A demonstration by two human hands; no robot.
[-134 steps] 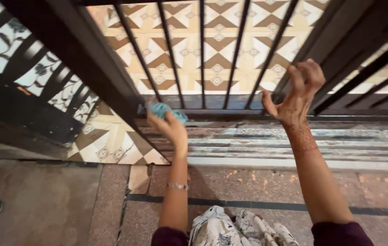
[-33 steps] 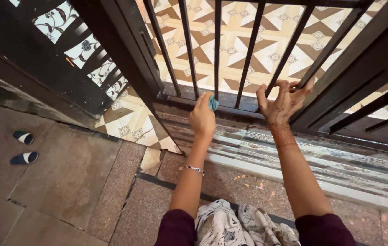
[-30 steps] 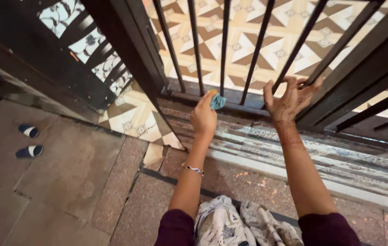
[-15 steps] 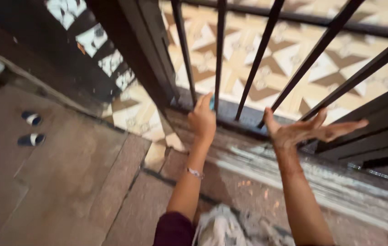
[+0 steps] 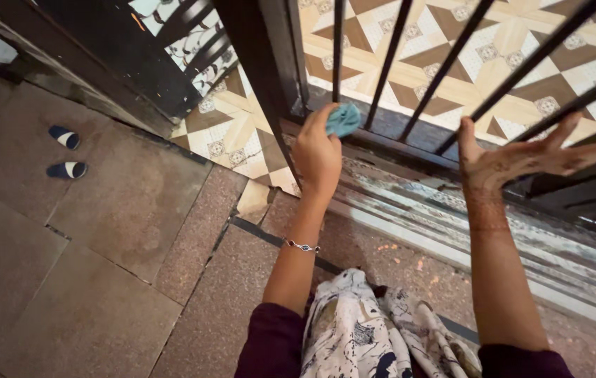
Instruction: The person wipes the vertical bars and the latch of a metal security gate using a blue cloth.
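My left hand (image 5: 317, 154) grips a small teal cloth (image 5: 344, 119) and presses it against the foot of a black metal gate (image 5: 390, 63), between two vertical bars near the bottom rail. My right hand (image 5: 522, 157) is held out flat with fingers spread, palm up, just in front of the lower rail to the right, and holds nothing. It does not touch the bars. A thin bracelet sits on my left wrist.
A thick black gate post (image 5: 259, 63) stands left of the cloth. A striped stone threshold (image 5: 438, 224) runs below the gate. Patterned tiles lie beyond the bars. Two dark slippers (image 5: 66, 152) rest on the stone floor at the left. My patterned garment (image 5: 375, 336) is at the bottom.
My right hand let go of the gate bar and opened flat, fingers spread. My left hand kept the cloth at the base of the bars. The view shifted down and left.
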